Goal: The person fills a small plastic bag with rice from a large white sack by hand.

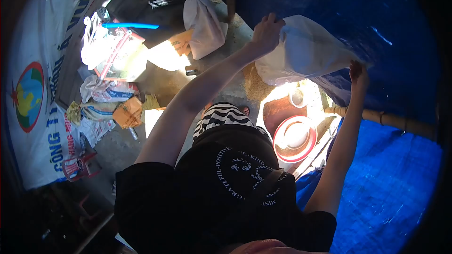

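Note:
A white plastic sack (pixel 306 49) is stretched between my two hands, in front of a blue tarp. My left hand (pixel 268 33) is closed on the sack's upper left edge. At its right corner, my right hand (pixel 359 73) grips the gathered material. The sack's contents, if any, cannot be made out. Below it, a small white cup or bowl (pixel 297 98) sits on a brownish surface in bright sun. A red-rimmed basin (pixel 310 148) with a round white dish (pixel 295 136) in it is nearer my body. Loose tan grains (pixel 254 83) lie on the floor beside the sack.
A tied white sack (pixel 202 26) stands on the left. Around it are cardboard (pixel 181 42), a pink-framed box (pixel 125 56), a blue stick (pixel 131 26) and crumpled bags (pixel 106 89). A bamboo pole (pixel 391 120) crosses the blue tarp (pixel 391 178) at right. A small red stool (pixel 79 167) is at left.

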A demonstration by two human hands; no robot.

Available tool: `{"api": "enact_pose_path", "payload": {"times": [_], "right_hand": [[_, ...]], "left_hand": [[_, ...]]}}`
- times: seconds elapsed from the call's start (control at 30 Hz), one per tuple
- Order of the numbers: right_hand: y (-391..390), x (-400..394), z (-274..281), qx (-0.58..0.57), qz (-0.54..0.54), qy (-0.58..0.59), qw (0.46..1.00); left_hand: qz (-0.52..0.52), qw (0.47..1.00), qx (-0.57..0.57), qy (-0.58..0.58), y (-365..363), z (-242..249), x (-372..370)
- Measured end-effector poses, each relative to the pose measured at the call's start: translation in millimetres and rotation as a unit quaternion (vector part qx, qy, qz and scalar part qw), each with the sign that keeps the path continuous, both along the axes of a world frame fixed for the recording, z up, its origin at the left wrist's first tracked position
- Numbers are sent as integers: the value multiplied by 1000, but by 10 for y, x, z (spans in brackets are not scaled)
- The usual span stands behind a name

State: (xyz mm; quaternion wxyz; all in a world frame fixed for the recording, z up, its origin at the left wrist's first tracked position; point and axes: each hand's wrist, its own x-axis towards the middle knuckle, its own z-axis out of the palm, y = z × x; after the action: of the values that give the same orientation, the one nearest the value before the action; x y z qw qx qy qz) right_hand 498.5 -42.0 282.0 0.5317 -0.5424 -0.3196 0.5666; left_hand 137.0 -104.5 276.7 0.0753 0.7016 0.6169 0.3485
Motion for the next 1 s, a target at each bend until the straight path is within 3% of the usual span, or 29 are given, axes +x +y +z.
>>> {"api": "enact_pose_path", "payload": {"times": [0.03,0.13,0.27,0.3,0.33,0.4,0.47,0.5,0.53,0.73,0.83,1.0], "right_hand": [[14,50,-16,-30,0,-6,1000],[-111,18,-9,-48,26,-21,998],[-164,101,44,-22,45,-41,998],[-203,70,114,9,-19,-80,997],[-254,-16,192,40,-86,-116,989],[-371,-178,358,46,-105,-146,983],[-412,-78,367,54,-136,-173,974],[-399,66,284,28,-103,-146,984],[-390,106,276,3,-65,-117,991],[-497,-56,491,54,-181,-223,956],[-474,60,632,87,-193,-217,953],[-542,173,775,94,-159,-194,963]], "left_hand": [[19,998,-61,-27,-50,1,18],[88,990,-80,-76,-171,-70,48],[87,957,-93,-260,-155,-58,153],[99,954,-92,-267,-186,-7,184],[86,964,-28,-249,-245,93,223],[67,968,82,-228,-300,164,311],[80,970,67,-219,-222,56,369],[95,972,53,-207,-176,5,385],[78,976,-40,-201,-161,32,343],[60,967,23,-247,-165,328,420],[19,971,31,-236,-117,364,421],[-24,992,39,-118,132,352,417]]}}
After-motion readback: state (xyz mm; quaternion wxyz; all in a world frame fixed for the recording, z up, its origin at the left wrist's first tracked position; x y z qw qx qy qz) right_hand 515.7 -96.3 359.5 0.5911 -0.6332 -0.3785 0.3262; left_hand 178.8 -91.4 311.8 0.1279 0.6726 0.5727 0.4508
